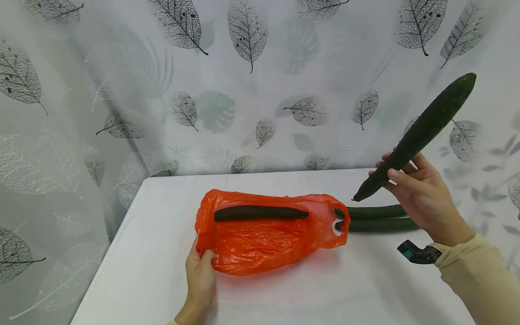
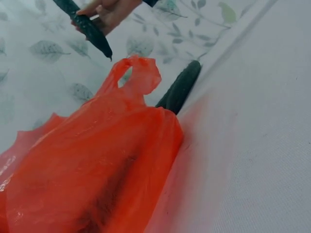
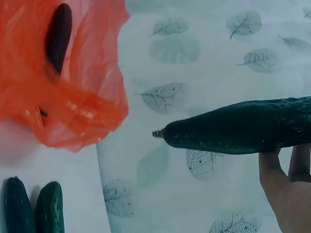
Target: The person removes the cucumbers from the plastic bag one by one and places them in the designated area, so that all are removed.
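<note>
An orange-red plastic bag (image 1: 260,248) lies across the middle of the table, its handle loop at the right. One dark green cucumber (image 1: 261,213) lies lengthwise in it, visible at the bag's open upper part. My left hand (image 1: 200,282) grips the bag's left end, thumb on top and the other fingers partly hidden behind the plastic. Up at the right, my right hand (image 1: 426,201) holds another long cucumber (image 3: 233,127) in the air near its narrow lower end, tilted with its thick end up and to the right. That lower tip hangs above and right of the bag's handle.
Two more cucumbers (image 1: 378,225) lie side by side on the white table (image 1: 142,271), their left ends behind the bag's handle. A leaf-patterned curtain (image 1: 252,90) hangs behind the table. A dark wrist device (image 1: 420,253) sits at the right sleeve's cuff.
</note>
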### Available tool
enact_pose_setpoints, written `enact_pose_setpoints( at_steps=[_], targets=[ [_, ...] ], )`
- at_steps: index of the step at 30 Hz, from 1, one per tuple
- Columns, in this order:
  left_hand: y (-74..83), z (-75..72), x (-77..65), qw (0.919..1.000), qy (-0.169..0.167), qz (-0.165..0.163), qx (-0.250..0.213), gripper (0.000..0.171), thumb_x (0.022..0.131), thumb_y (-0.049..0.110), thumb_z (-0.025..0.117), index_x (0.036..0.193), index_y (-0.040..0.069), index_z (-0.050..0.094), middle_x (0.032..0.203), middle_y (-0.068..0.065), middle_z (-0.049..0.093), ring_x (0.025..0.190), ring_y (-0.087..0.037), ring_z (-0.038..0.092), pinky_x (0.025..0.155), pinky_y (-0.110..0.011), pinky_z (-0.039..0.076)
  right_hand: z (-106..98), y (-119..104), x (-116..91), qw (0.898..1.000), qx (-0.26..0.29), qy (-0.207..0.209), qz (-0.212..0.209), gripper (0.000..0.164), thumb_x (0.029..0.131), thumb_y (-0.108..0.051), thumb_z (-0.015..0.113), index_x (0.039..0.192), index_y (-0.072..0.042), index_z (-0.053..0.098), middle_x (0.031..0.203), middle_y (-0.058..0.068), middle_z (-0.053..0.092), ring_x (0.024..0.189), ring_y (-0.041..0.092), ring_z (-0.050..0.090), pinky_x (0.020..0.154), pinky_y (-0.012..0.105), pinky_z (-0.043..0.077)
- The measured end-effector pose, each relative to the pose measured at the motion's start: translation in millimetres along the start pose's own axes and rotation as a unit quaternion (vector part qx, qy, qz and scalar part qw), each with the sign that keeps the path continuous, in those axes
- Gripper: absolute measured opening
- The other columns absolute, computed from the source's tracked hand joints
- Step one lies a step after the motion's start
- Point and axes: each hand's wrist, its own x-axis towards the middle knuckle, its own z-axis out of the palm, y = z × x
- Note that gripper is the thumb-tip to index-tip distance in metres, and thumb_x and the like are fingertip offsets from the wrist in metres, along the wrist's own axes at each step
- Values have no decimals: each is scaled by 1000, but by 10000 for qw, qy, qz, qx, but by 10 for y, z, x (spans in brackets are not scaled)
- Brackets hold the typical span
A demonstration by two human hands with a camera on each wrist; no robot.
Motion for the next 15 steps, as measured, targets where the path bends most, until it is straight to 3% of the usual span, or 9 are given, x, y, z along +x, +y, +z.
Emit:
enact_pose_setpoints(
  at_steps=[7, 15],
  targets=[
    [-6, -8, 9, 10000, 2, -2, 44, 68, 93, -5, 35, 159, 7, 25, 156, 0, 34, 134, -23, 39, 117, -40, 32, -79, -6, -73, 9967, -778, 186, 131, 41, 96, 21, 40, 133, 5, 49, 118, 16, 61, 110, 26, 63, 98, 33, 52],
    [-15, -19, 25, 10000, 68, -41, 44, 68, 93, -5, 36, 159, 6, 25, 157, 0, 34, 134, -23, 38, 117, -41, 32, -277, 54, -193, 9864, -1625, 159, 187, 45, 90, 27, 47, 131, 9, 52, 121, 13, 63, 113, 22, 64, 96, 25, 52]
  ],
)
